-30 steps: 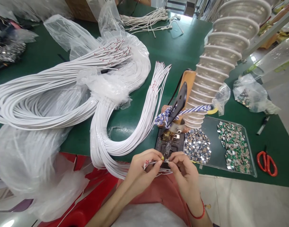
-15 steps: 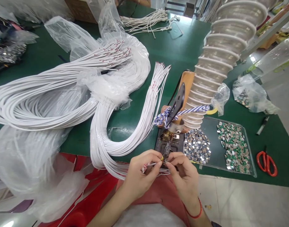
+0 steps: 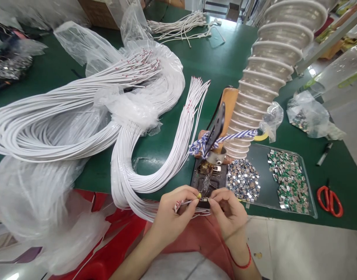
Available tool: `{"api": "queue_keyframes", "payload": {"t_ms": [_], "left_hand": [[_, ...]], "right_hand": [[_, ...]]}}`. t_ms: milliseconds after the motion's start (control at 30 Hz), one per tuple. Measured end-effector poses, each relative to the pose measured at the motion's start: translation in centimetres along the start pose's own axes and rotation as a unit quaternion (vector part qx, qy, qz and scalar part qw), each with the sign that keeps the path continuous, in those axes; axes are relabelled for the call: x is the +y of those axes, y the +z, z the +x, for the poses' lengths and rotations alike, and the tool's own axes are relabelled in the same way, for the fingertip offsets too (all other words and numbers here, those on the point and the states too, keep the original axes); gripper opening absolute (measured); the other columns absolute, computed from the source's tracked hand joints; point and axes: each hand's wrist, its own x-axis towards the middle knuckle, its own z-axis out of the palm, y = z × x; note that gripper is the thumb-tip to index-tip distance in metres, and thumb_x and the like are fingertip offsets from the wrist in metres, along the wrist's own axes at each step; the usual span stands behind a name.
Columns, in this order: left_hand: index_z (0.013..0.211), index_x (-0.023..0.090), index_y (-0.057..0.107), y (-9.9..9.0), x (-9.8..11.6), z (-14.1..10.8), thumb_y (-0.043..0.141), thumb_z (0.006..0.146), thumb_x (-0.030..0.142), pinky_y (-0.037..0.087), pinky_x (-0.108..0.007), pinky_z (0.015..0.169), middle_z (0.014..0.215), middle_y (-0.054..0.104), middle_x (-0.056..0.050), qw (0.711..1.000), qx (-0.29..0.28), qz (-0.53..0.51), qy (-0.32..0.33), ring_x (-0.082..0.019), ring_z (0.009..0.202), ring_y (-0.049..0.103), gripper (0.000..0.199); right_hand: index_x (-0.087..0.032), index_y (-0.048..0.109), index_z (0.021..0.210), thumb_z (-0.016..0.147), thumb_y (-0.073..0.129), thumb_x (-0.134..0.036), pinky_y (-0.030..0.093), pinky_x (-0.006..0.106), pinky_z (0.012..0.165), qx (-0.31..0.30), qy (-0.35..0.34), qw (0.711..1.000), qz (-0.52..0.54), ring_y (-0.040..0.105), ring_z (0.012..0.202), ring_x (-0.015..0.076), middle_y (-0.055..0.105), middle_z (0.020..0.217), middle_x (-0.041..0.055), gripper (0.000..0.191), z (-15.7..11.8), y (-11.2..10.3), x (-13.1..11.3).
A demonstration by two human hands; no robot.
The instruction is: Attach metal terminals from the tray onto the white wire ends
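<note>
My left hand (image 3: pixel 176 208) is closed, with a thin white cable (image 3: pixel 186 202) gripped between thumb and forefinger. A bit of yellow shows at those fingertips. Facing it, my right hand (image 3: pixel 229 212) pinches something tiny; a small pale piece (image 3: pixel 205 199) lies between the two sets of fingertips, too small to make out fully. Both hands are at the front edge of a dark block-like fixture (image 3: pixel 201 181). Above that rises an orange handle (image 3: pixel 230 105), with a black lever (image 3: pixel 216 130) and a blue-and-white striped cord (image 3: pixel 238 134) tied around.
Bundles of white cables (image 3: pixel 155 181) with red-tipped ends lie to the left, partly wrapped in plastic. A ribbed clear hose (image 3: pixel 272 70) slants down behind the fixture. On the right are a tray (image 3: pixel 263 171) of small metal connectors, red-handled scissors (image 3: pixel 330 201) and a marker (image 3: pixel 324 154).
My right hand has shifted slightly right, and a small gap with a pale piece now shows between the fingertips. The left hand keeps its hold on the cable.
</note>
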Motion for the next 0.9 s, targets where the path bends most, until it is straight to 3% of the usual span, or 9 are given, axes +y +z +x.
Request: {"api": "queue_keyframes", "payload": {"t_ms": [200,300,500,900], "left_hand": [[0.067,0.019,0.072,0.0,-0.3,-0.1,0.064,0.084,0.011,0.058,-0.023,0.069,0.079,0.079,-0.006,1.000,0.001,0.011,-0.005,-0.017,0.068,0.073,0.020],[0.067,0.018,0.071,0.1,-0.4,-0.1,0.063,0.084,0.010,0.057,-0.021,0.067,0.079,0.079,-0.005,1.000,0.000,0.009,-0.002,-0.016,0.069,0.073,0.021],[0.069,0.018,0.071,0.2,-0.4,-0.2,0.063,0.086,0.009,0.056,-0.018,0.069,0.079,0.077,-0.004,1.000,0.003,0.014,0.012,-0.014,0.072,0.073,0.021],[0.071,0.018,0.070,0.1,0.0,-0.1,0.063,0.087,0.007,0.057,-0.018,0.069,0.081,0.077,-0.004,0.999,0.005,0.027,0.036,-0.014,0.072,0.072,0.021]], "right_hand": [[-0.025,0.062,0.084,0.095,0.065,-0.014,0.042,0.018,0.052,0.002,-0.006,0.998,-0.068,0.051,0.059,0.0106,0.056,0.071,-0.0051,0.016,-0.1,-0.2,-0.4],[-0.024,0.060,0.082,0.094,0.066,-0.014,0.045,0.019,0.055,0.000,-0.023,0.998,-0.065,0.056,0.067,0.0122,0.057,0.077,-0.0029,0.017,-0.1,-0.1,-0.5],[-0.026,0.064,0.090,0.096,0.067,-0.011,0.055,0.023,0.079,-0.007,-0.026,0.999,-0.045,0.066,0.095,0.0152,0.067,0.100,0.0022,0.016,-1.1,0.2,0.3],[-0.025,0.065,0.089,0.094,0.069,-0.010,0.058,0.026,0.077,0.017,-0.023,1.000,-0.011,0.068,0.094,0.0173,0.070,0.099,0.0036,0.017,-0.9,0.8,-0.1]]}}
